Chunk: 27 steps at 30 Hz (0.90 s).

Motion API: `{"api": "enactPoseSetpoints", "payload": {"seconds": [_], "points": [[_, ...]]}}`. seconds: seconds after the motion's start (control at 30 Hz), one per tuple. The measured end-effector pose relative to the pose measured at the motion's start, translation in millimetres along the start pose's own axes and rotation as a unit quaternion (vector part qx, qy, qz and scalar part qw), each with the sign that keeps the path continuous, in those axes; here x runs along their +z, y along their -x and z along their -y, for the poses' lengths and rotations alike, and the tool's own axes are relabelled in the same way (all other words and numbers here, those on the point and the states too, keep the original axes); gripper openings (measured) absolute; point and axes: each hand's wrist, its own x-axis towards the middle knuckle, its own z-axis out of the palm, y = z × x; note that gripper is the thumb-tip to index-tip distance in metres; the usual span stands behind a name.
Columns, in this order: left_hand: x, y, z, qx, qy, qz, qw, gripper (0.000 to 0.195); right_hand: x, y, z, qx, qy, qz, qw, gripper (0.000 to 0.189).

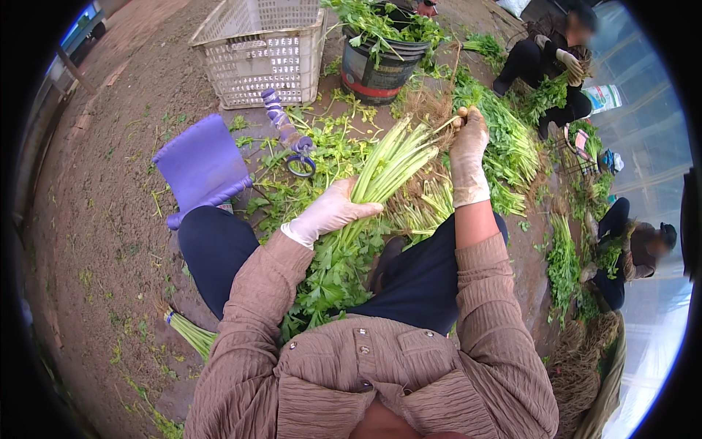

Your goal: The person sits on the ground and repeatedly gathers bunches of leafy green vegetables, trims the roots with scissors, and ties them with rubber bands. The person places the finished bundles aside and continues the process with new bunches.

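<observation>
My left hand (334, 211), in a whitish glove, grips a bunch of celery (392, 162) around its pale stalks. The leaves (334, 274) hang down over my lap, and the root ends point up and away from me. My right hand (469, 151), in a stained glove, pinches a thin celery stalk (445, 125) by the bunch's root end. Brown roots (433, 104) show just beyond the fingers. More celery stalks (433, 203) lie on the ground below my right hand, and a pile of leafy celery (504, 148) lies to its right.
A white plastic crate (263, 68) and a black bucket (381, 71) with celery leaves stand ahead. Left are a purple padded seat (203, 159), a purple-wrapped rod (282, 120) and a tape roll (300, 165). A tied bundle (189, 332) lies lower left. Two people (548, 66) work at right.
</observation>
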Motion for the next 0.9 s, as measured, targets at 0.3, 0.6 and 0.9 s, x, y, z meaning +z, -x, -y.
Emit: {"api": "enactPoseSetpoints", "payload": {"seconds": [0.3,0.6,0.9], "points": [[-8,7,-1,0.001,0.014,-0.010,1.000,0.053,-18,-33,29,-0.005,-0.165,-0.140,0.976,0.014],[-10,4,8,0.045,0.059,-0.104,0.992,0.049,15,58,10,0.119,0.155,0.270,0.943,0.059],[-12,1,8,0.034,0.082,-0.101,0.991,0.051,36,96,-14,0.173,0.147,0.274,0.935,0.064]]}}
